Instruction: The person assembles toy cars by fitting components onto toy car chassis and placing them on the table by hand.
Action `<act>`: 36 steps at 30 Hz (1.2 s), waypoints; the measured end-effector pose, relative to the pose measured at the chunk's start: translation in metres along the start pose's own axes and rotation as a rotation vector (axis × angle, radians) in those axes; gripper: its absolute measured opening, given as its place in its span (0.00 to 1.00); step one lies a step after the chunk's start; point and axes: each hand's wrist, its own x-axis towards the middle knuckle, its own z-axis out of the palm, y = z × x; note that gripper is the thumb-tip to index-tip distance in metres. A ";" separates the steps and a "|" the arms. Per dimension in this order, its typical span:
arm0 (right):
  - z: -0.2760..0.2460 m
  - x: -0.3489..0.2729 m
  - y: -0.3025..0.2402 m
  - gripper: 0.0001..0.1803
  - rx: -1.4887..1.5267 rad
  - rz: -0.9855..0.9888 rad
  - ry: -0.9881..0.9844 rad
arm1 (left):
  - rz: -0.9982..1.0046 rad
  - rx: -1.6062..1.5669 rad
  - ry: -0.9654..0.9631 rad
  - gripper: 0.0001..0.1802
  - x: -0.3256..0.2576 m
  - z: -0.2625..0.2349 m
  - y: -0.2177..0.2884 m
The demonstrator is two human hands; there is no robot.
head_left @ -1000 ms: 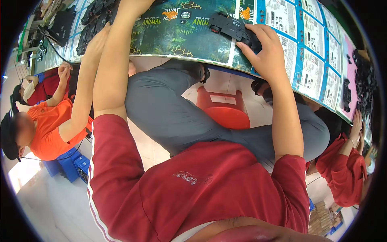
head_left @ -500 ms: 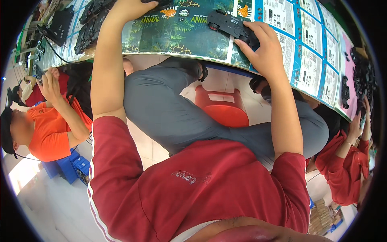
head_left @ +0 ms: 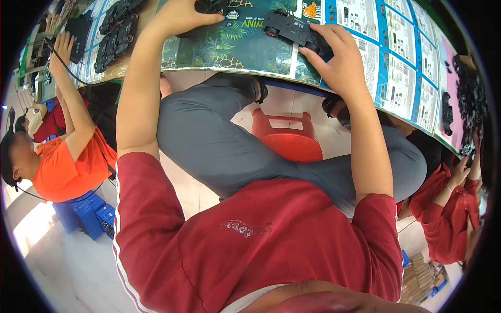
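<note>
On the printed card sheets, my right hand point(head_left: 339, 60) grips one end of a black toy car chassis point(head_left: 293, 28), thumb at its near side and fingers over the far side. The chassis lies with small wheels showing at its left end. Farther left, near the top edge of the picture, my left hand point(head_left: 182, 15) is closed round another black toy car part point(head_left: 211, 6), its thumb pointing right. The fingers of that hand are partly cut off by the picture's edge, and so is the part.
Several black car chassis point(head_left: 116, 48) lie in a cluster on the table's left. A dark cable point(head_left: 65, 65) runs beyond them. More black parts point(head_left: 469, 99) are heaped at the far right. Co-workers sit on both sides. A red stool point(head_left: 287, 138) stands under the table.
My left hand has moved to the right, bringing its black part further into view. My right hand and chassis have shifted slightly left. The orange-shirted co-worker now reaches onto the table.
</note>
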 end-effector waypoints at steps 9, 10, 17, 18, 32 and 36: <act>0.001 -0.002 0.006 0.24 0.093 0.038 0.097 | -0.125 -1.605 -0.028 0.19 0.019 0.053 0.042; 0.000 -0.002 0.005 0.24 0.108 0.083 0.108 | -0.169 -1.769 -0.026 0.17 0.018 0.058 0.048; -0.015 -0.003 -0.003 0.24 0.168 0.190 0.249 | -0.074 -1.981 -0.233 0.13 -0.016 0.043 0.108; -0.015 -0.002 -0.006 0.24 0.169 0.186 0.257 | -0.067 -1.975 -0.228 0.13 -0.017 0.048 0.109; 0.004 -0.015 -0.061 0.26 0.314 0.241 0.441 | 0.339 -2.047 -0.044 0.31 -0.035 0.080 0.138; 0.007 -0.016 -0.063 0.29 0.275 0.304 0.327 | 0.319 -1.952 -0.035 0.29 -0.046 0.080 0.149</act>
